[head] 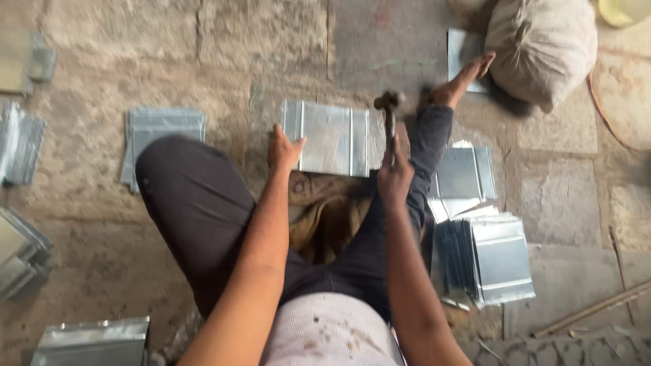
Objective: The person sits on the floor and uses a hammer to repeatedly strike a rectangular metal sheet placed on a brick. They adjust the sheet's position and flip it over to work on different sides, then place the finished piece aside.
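Galvanised sheet [329, 137]: one, at 2 o'clock of flat left hand [285, 150]; right hand [395, 177] grips one hammer [390, 112].

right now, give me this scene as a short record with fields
left hand: left hand pressed on the left edge of the metal sheet
right hand: right hand gripping the hammer, head above the sheet's right edge
surface: stone floor
nearby: stack of sheets to the right, sack beyond
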